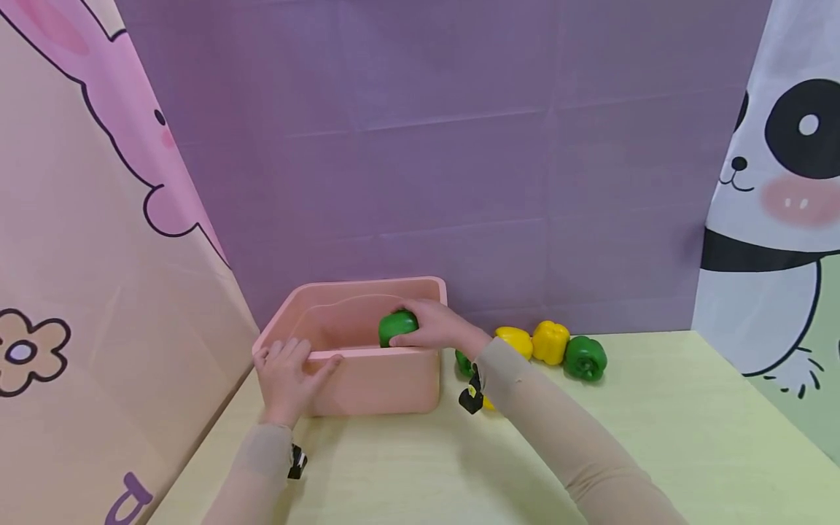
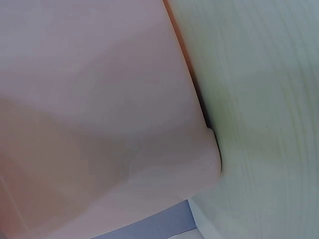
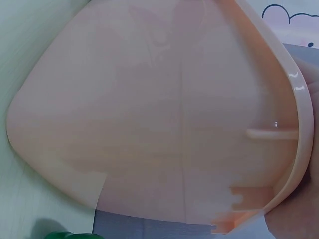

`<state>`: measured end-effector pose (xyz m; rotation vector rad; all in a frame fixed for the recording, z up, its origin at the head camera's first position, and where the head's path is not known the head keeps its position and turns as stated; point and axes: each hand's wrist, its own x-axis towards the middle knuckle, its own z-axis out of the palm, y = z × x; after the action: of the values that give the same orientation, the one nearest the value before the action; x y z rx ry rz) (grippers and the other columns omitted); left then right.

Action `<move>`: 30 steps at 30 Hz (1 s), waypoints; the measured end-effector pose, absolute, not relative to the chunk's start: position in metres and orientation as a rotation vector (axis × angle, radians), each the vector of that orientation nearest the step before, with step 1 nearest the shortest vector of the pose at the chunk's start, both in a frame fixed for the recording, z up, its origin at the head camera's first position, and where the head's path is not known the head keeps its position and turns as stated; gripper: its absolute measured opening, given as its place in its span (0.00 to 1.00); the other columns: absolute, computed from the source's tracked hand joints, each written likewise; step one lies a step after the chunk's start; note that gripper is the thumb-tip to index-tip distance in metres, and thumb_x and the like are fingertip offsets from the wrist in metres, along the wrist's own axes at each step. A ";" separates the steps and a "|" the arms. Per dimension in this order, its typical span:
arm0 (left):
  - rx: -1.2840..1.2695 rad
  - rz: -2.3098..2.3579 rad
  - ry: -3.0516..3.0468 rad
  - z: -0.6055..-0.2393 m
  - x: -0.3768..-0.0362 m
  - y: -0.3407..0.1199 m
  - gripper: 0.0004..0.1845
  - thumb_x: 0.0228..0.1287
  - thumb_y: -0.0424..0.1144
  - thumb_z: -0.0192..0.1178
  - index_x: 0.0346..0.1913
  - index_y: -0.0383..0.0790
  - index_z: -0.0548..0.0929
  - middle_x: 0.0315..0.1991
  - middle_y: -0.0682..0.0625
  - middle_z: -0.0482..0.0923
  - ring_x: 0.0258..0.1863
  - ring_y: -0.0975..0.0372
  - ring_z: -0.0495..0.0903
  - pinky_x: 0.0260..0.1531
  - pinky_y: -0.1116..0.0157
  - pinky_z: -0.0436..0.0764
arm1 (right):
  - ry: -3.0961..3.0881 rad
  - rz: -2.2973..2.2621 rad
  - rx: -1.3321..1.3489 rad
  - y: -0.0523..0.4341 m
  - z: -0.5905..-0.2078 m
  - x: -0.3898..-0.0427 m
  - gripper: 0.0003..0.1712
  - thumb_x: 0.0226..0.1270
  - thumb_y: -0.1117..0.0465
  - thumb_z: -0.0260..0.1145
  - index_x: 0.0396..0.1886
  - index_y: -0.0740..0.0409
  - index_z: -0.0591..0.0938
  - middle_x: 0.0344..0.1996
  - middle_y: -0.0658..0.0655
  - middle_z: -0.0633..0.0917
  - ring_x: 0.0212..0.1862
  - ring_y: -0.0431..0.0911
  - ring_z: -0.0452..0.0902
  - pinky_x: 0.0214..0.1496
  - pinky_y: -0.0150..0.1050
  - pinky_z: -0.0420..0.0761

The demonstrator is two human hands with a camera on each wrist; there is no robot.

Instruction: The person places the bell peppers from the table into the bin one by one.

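Note:
A pink plastic bin (image 1: 387,383) stands on the pale table by the back wall. My right hand (image 1: 412,332) reaches over its right side and grips a green bell pepper (image 1: 394,325) just inside the rim. My left hand (image 1: 289,364) holds the bin's front left rim, fingers over the edge and thumb along the front. The left wrist view shows only the bin's outer wall (image 2: 99,109) and the tabletop. The right wrist view looks into the bin's bare inside (image 3: 164,114).
Right of the bin lie two yellow peppers (image 1: 515,341) (image 1: 550,341) and a green pepper (image 1: 585,357). Another green pepper (image 1: 463,362) is partly hidden behind my right wrist. Printed cloth walls stand left, behind and right.

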<state>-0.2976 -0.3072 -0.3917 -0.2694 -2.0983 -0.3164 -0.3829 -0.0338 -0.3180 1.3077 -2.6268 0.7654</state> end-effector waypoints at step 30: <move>-0.256 -0.306 -2.100 -0.393 -0.298 -0.307 0.35 0.59 0.75 0.46 0.24 0.44 0.68 0.24 0.50 0.68 0.29 0.51 0.64 0.46 0.43 0.57 | -2.756 0.508 1.287 -0.035 -0.315 -0.378 0.15 0.67 0.45 0.62 0.48 0.42 0.84 0.42 0.40 0.84 0.43 0.37 0.76 0.48 0.35 0.73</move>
<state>-0.2982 -0.3065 -0.3931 -0.2562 -2.0999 -0.3060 -0.3777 -0.0351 -0.3148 1.2868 -2.7556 0.5085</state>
